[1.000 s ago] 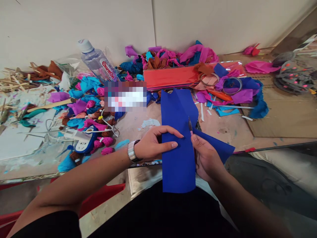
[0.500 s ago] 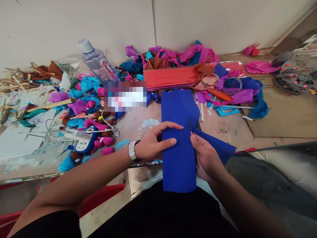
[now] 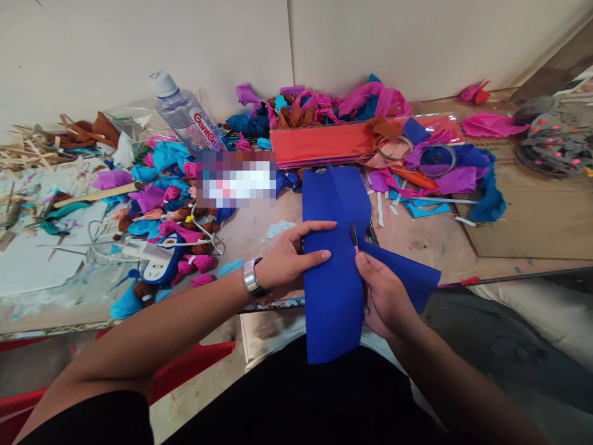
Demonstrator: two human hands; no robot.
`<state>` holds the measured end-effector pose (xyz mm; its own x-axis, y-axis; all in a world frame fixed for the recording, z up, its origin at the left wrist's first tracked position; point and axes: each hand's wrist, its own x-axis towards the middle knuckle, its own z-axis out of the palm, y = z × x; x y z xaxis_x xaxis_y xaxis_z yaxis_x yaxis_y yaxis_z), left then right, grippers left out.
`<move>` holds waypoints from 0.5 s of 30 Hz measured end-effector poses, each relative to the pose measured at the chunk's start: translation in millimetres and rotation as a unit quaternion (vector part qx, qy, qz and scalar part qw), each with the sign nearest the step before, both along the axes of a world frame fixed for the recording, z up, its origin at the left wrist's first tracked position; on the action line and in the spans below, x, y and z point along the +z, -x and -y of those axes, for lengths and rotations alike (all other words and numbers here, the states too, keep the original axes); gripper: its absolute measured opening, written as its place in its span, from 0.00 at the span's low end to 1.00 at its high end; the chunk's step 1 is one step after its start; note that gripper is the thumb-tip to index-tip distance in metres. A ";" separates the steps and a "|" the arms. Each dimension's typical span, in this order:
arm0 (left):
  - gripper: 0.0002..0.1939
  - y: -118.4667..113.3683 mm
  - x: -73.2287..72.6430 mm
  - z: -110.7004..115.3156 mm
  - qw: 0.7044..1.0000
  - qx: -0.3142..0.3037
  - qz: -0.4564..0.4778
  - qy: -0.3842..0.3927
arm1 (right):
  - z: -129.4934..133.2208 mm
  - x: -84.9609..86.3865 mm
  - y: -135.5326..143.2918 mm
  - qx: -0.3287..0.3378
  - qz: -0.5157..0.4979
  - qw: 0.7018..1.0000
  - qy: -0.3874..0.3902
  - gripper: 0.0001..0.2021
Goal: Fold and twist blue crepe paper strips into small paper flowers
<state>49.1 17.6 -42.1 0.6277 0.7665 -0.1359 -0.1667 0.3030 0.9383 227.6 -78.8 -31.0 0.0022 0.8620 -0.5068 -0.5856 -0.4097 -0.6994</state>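
A long blue sheet (image 3: pixel 331 296) hangs over the table's front edge, its upper part lying on the table. My left hand (image 3: pixel 290 256) holds its left side, thumb on top and index finger stretched across it. My right hand (image 3: pixel 382 287) is closed around a small dark-bladed tool (image 3: pixel 354 236), probably scissors, whose tip shows over the sheet; the handles are hidden by the fingers and sheet. To the right of the blade a blue flap (image 3: pixel 407 272) slants away over my right hand's far side.
A water bottle (image 3: pixel 185 117) leans among crumpled coloured paper bundles on the left. Behind the sheet lies a red packet (image 3: pixel 319 145). Tape rings (image 3: pixel 437 160), paper scraps and cardboard (image 3: pixel 532 222) are at the right; a blue-white power strip (image 3: pixel 162 262) is at the left.
The blade shows more open or turned over the sheet. The sheet's lower end has shifted slightly left, and my left hand's fingers have moved slightly up and left.
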 end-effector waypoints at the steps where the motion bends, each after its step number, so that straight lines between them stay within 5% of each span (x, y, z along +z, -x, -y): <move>1: 0.33 0.3 0.1 0.2 1.000 0.000 0.000 -0.001 | -0.3 0.9 -0.1 -0.001 -0.002 1.000 0.003 0.25; 15: 0.35 0.5 5.8 2.9 1.000 -0.002 0.022 0.006 | -0.3 3.7 -2.4 -0.004 0.003 1.000 0.006 0.22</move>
